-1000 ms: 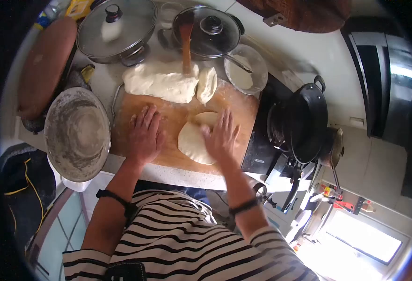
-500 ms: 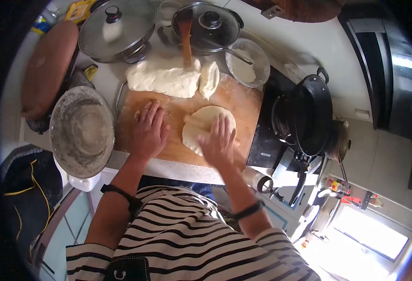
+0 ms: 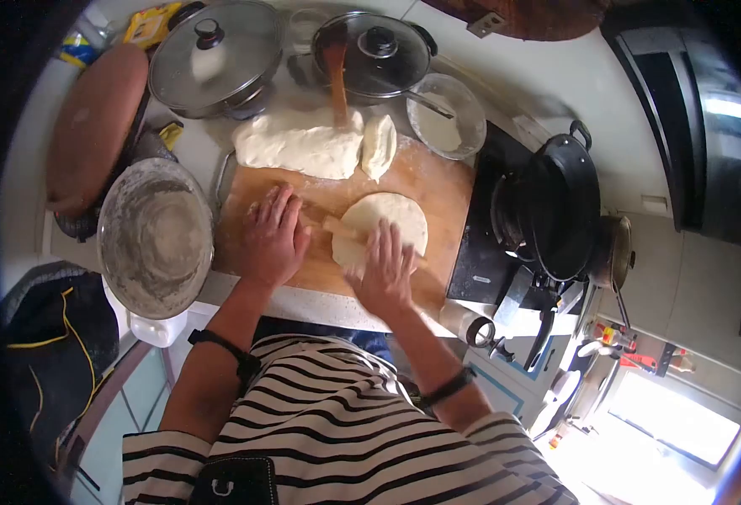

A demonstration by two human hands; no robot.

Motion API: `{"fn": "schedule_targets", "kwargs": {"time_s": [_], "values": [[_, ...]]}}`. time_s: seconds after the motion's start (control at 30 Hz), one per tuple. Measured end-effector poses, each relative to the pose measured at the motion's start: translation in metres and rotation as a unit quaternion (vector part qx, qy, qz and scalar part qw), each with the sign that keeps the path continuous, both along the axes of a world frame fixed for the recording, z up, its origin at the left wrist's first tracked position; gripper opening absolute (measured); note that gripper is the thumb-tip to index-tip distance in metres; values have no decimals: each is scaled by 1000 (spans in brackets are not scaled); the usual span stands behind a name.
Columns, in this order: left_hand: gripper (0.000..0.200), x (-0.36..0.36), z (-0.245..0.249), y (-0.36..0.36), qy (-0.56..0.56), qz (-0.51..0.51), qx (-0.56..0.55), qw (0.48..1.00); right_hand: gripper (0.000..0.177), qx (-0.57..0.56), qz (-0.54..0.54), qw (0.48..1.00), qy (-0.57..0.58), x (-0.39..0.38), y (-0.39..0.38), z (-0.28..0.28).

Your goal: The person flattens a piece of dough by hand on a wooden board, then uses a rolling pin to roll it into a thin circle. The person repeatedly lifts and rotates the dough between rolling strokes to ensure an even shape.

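A round flattened piece of dough lies on the wooden board. Across it runs a thin wooden rolling pin. My right hand rests on the pin over the dough's lower part, fingers stretched out and a little apart. At the pin's left end, my left hand lies with extended fingers, covering that end. Behind them, a long thick slab of dough and a smaller cut piece sit at the board's far edge.
Left of the board stands a floury metal bowl. Behind are a large lidded pan, a smaller lidded pan and a bowl of flour. A black wok stands at the right. A jar is near the front edge.
My right hand has moved slightly back toward me and left, and more of the dough and the rolling pin shows. The whole view has shifted a little.
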State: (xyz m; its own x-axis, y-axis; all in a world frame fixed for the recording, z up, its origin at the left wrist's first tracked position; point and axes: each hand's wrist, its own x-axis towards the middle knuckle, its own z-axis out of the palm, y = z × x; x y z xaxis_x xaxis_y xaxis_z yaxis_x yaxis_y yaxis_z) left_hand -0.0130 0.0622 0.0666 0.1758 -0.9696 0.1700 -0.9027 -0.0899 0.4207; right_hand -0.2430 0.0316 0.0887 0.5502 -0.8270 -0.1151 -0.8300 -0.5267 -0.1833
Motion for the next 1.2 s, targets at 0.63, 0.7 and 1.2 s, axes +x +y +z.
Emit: {"fn": "schedule_targets", "kwargs": {"time_s": [0.63,0.7,1.2], "values": [[46,0,3,1,-1,-4,3,1000,100,-11,24,1000,-10,15,-7,-5],[45,-1,-1,1,-8,-5,0,1000,85,-15,-19,1000,-1,30,-46,-6],[44,1,-11,-1,-4,-14,-40,999,41,-41,77,989,-120,5,-5,5]]}}
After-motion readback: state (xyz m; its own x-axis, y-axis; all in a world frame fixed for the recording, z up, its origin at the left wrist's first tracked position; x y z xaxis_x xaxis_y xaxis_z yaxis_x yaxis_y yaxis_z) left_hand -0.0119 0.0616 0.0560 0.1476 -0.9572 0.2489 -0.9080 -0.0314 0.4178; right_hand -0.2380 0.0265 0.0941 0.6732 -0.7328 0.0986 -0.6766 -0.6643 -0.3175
